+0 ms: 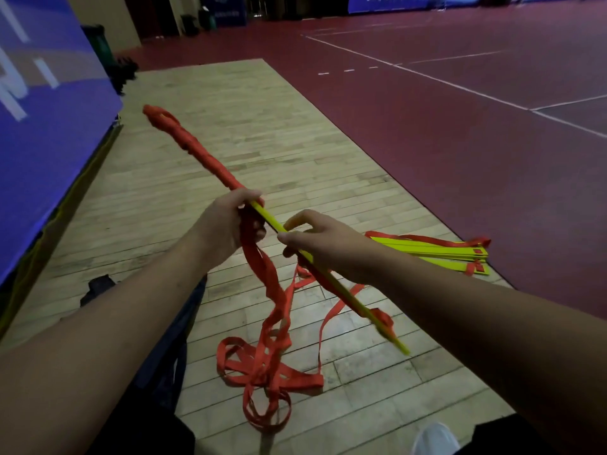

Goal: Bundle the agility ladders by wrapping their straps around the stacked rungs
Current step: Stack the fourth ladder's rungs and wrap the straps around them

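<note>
I hold a stack of yellow rungs (345, 292) slanted in front of me, from upper left to lower right. Its far half is wound in red strap (200, 154). My left hand (230, 224) grips the stack and the strap where the wrapping ends. My right hand (323, 243) curls around the bare yellow part just below. Loose red strap (266, 353) hangs from my left hand and piles in loops on the wooden floor.
A second stack of yellow rungs with red straps (433, 251) lies on the floor to the right, at the edge of the red court floor (460, 126). A blue banner wall (49, 126) runs along the left. A dark bag (98, 287) lies near my left arm.
</note>
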`<state>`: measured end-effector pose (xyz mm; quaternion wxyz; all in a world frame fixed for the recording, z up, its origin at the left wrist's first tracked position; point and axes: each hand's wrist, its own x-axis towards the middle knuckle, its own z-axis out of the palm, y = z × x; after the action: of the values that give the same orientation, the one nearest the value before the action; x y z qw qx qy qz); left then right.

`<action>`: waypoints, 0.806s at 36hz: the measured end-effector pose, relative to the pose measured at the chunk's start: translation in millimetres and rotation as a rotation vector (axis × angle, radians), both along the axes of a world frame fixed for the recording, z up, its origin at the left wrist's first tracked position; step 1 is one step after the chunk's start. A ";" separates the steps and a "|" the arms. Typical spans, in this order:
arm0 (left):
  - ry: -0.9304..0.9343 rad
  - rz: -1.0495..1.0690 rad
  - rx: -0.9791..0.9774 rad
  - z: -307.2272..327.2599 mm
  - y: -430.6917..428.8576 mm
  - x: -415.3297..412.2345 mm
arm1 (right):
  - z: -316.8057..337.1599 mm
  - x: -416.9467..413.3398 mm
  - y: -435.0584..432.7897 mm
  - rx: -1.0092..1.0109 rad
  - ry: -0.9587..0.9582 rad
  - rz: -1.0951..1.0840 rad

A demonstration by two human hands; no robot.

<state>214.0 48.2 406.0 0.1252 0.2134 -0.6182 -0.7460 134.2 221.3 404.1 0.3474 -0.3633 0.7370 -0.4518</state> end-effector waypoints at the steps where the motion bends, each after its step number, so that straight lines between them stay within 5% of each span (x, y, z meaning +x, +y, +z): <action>1: 0.049 0.012 0.035 3.4 -1.1 0.7 | 1.8 -0.4 0.5 -0.002 -0.046 0.000; 5: 0.148 0.038 0.078 9.0 -5.1 2.9 | 7.4 -2.3 2.1 0.004 -0.167 0.062; 8: 0.166 -0.023 0.095 9.8 -11.1 6.7 | 8.5 -3.1 2.6 -0.056 -0.071 0.070; 14: -0.221 -0.224 -0.221 1.7 -6.3 11.2 | 3.1 -2.2 4.7 -0.126 -0.173 -0.006; 18: -0.198 -0.155 -0.244 -2.1 9.0 3.2 | 4.5 0.7 1.2 0.054 0.276 -0.008; 20: -0.166 -0.083 -0.233 -3.3 12.7 -1.3 | 3.5 2.2 -1.2 0.077 0.352 -0.015; 24: -0.027 -0.042 -0.003 1.1 4.6 0.9 | 5.2 2.0 -0.9 0.010 0.113 -0.097; 29: 0.090 -0.046 -0.024 7.5 -9.9 8.8 | 9.3 1.1 9.3 0.040 -0.238 0.092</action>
<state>222.7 38.3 413.5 0.1381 0.1637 -0.6258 -0.7500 135.2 230.6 413.4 0.4598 -0.3335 0.6822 -0.4604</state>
